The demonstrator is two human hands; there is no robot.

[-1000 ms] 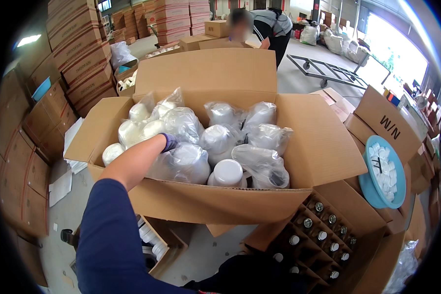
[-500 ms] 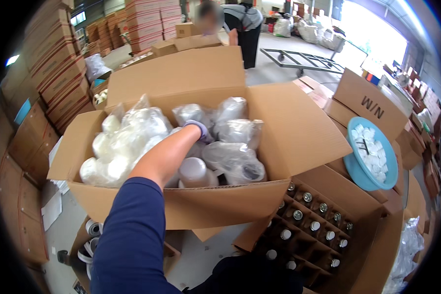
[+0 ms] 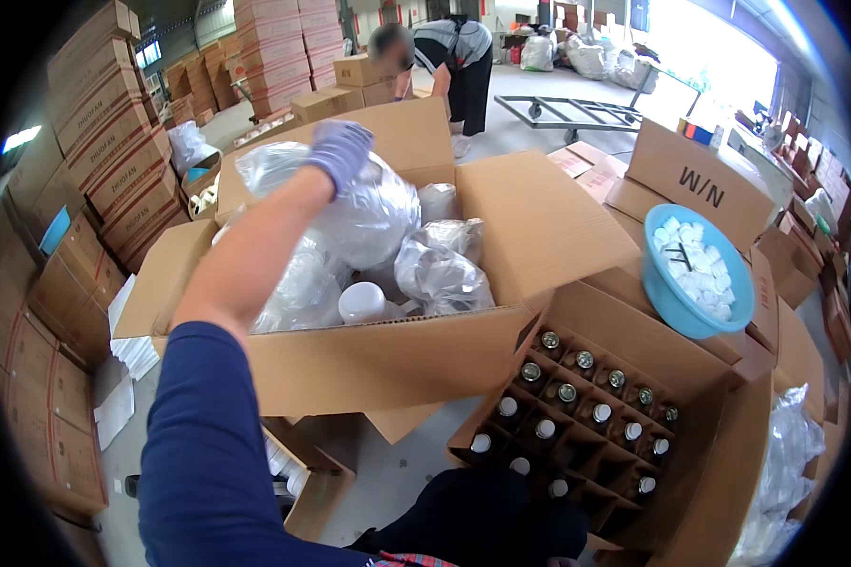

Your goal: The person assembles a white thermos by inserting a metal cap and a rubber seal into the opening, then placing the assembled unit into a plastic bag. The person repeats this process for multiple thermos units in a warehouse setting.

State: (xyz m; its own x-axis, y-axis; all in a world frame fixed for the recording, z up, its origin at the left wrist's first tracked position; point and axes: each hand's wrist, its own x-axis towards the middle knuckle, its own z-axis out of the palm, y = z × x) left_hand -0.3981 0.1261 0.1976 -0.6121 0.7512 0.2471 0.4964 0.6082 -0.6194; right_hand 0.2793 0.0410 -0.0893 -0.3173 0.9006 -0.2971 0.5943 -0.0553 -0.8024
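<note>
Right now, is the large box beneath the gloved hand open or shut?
Open: the large box has a side flap spread outward, and plastic bags show inside, below the left hand.

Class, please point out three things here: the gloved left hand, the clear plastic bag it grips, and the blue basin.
Gloved left hand point(image 3: 339, 153): head view, on the back of the glove.
Clear plastic bag point(image 3: 378, 222): head view, on its bulging side.
Blue basin point(image 3: 683, 317): head view, on its outer wall, lower left.
</note>
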